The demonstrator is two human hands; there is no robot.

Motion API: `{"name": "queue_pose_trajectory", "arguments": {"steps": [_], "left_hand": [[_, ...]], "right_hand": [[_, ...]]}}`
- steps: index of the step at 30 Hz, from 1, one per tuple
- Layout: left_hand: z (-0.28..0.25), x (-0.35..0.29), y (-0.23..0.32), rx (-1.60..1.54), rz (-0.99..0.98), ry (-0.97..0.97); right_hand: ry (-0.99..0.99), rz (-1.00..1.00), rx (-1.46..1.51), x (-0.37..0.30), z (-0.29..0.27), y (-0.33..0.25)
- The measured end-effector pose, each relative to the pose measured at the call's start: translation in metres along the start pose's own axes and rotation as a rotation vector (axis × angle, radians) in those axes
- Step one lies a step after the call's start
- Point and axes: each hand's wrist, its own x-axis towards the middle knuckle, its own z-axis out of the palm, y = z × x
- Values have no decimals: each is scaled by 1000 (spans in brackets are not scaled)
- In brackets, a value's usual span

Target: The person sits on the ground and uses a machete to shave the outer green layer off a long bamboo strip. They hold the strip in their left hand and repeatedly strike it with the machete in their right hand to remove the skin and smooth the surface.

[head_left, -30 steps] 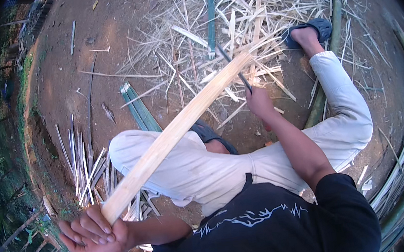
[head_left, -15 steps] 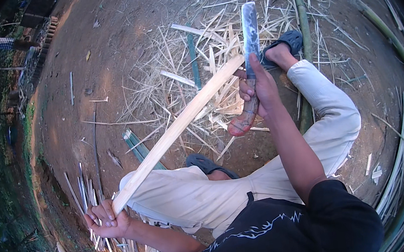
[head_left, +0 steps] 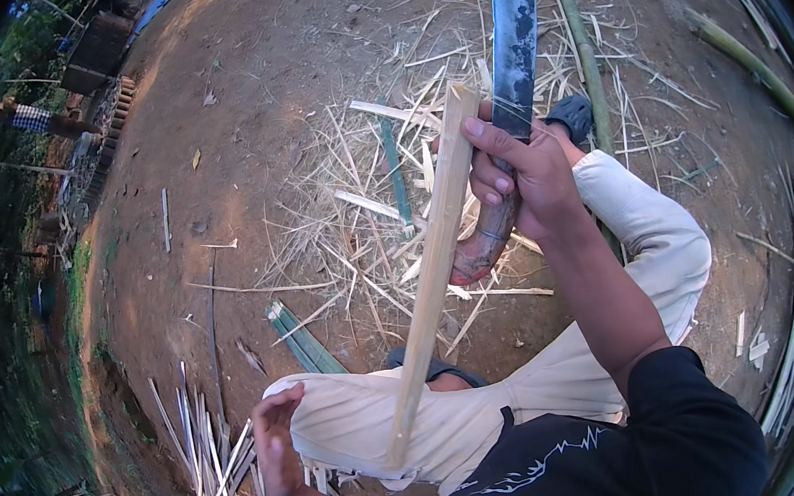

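Over the littered earth, two bare hands and their holdings. Item: right hand [head_left: 529,177], fingers closed round the handle of a broad-bladed knife [head_left: 514,40], blade pointing away from the body; the thumb also bears on the upper end of the pale strip [head_left: 435,268]. Item: said strip, slanting down from that thumb, lower end over the light trousers [head_left: 334,419]. Item: left hand [head_left: 279,446], empty, fingers raised, apart from the strip. Change: a moment earlier it gripped the strip's lower end; it has let go, and the strip stands steeper. By judgement, the right hand alone now carries both pieces. Surroundings: pale shavings [head_left: 367,204], green split lengths [head_left: 305,340], thin slats [head_left: 216,468].
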Motion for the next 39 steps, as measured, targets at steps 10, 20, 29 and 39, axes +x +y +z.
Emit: {"name": "queue_pose_trajectory", "arguments": {"steps": [10, 20, 29, 39], "left_hand": [[147, 62, 21, -471, -383, -527], [138, 91, 62, -881, -280, -430], [148, 77, 46, -800, -207, -248], [126, 74, 31, -768, -226, -24]], "right_hand": [[-105, 162, -612, -24, 64, -1], [-757, -1082, -2060, -34, 99, -42], [-827, -1066, -2140, 10, 105, -1], [-1005, -1248, -1970, 51, 122, 58]]}}
